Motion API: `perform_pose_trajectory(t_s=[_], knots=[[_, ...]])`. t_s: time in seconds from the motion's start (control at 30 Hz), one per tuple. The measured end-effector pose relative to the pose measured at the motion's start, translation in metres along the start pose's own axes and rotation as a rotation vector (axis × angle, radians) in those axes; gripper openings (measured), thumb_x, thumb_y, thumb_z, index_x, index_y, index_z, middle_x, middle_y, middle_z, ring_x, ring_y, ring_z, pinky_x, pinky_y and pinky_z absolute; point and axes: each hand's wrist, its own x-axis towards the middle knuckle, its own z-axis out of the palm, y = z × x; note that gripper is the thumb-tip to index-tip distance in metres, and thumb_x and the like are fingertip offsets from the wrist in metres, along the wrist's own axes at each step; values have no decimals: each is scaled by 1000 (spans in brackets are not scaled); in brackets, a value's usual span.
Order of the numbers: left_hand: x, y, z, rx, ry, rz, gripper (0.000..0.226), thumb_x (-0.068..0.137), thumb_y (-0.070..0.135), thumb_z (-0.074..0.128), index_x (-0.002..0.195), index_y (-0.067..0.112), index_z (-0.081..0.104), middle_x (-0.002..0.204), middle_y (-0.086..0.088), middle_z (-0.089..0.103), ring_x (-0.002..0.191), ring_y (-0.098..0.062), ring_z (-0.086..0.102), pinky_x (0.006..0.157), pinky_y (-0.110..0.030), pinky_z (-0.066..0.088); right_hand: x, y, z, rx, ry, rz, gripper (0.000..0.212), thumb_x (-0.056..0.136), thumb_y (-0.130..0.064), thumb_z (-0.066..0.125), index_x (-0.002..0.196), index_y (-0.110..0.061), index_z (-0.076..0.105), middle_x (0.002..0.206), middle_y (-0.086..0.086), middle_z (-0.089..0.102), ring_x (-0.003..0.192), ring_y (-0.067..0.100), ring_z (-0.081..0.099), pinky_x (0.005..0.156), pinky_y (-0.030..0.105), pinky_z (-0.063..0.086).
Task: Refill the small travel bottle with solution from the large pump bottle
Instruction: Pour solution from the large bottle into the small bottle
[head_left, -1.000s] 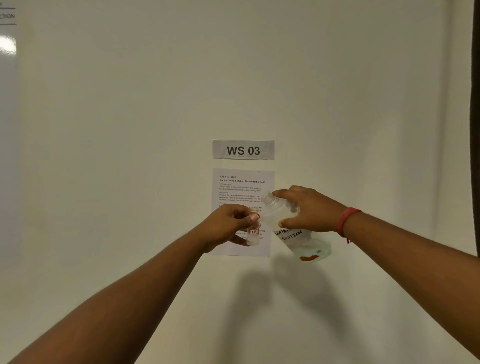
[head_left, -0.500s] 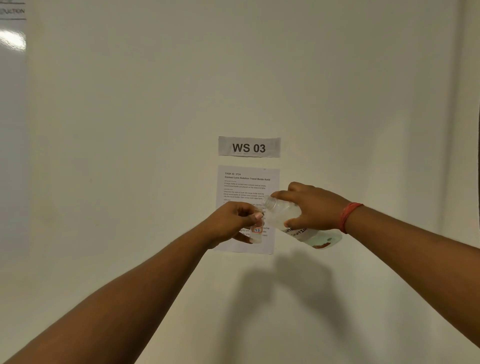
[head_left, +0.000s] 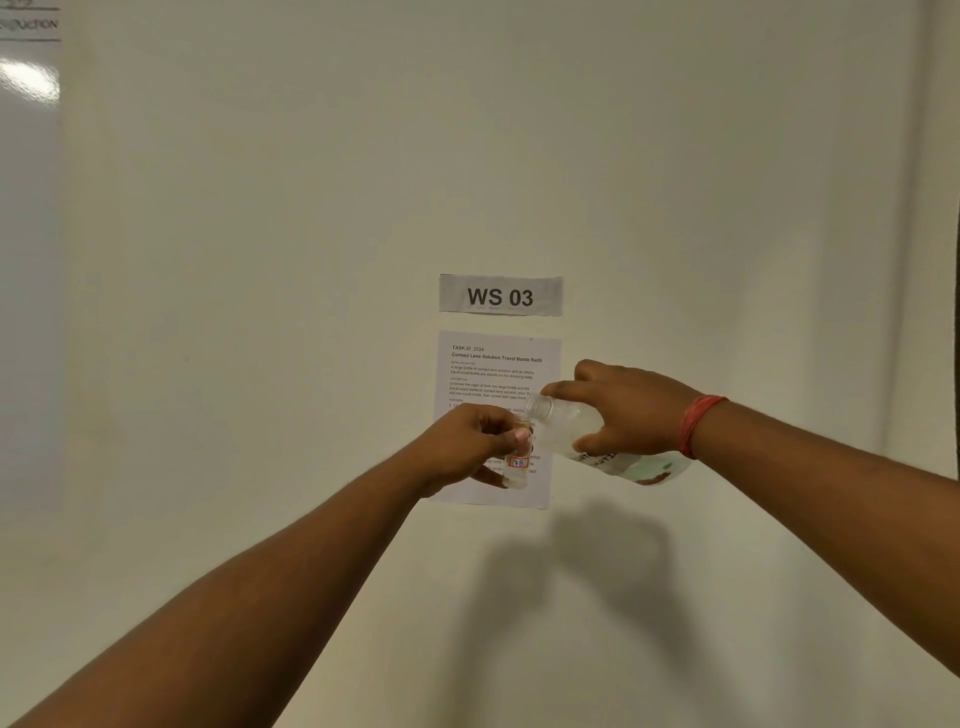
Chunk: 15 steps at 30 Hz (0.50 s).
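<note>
My left hand (head_left: 470, 444) grips the small clear travel bottle (head_left: 518, 467) upright; it bears a small red-framed label, and its top is hidden by my fingers. My right hand (head_left: 626, 410) holds the large clear bottle (head_left: 566, 423) tipped almost level, uncapped, its open neck pointing left right above the small bottle's top. The large bottle has handwritten black lettering and a reddish mark near its base. Cloudy liquid shows inside it. No pump or cap is in view.
Behind the hands, a printed task sheet (head_left: 498, 364) and a "WS 03" sign (head_left: 500, 295) are stuck on a pale wall. A glossy whiteboard edge (head_left: 28, 78) is at the far left. The hands' shadow falls on the wall below.
My right hand has raised the large bottle's base, tipping it from steeply slanted to nearly level, with its neck closer over the small bottle. The left hand stays about where it was.
</note>
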Motion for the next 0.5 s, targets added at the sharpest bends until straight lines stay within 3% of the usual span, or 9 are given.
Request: perform_pose_trajectory(t_s=[0.13,0.5], knots=[[1,-1,1,2,8,2,23,98,22,64,112,5,70,111,-10,75,101,-23,73,81,-41,64,0,-2,-6,-47,-21,-4,76,84,-51,65,149,-43,27,124,-6,45,93,10,45,79,29,49],[0,-2,3,-38,3,9,22,99,19,63,112,3,70,112,-14,74,102,-25,73,75,-37,64,3,-2,-11,-147,-43,-31,74,86,-50,64,150,-40,27,125,-4,45,89,10,42,72,25,37]])
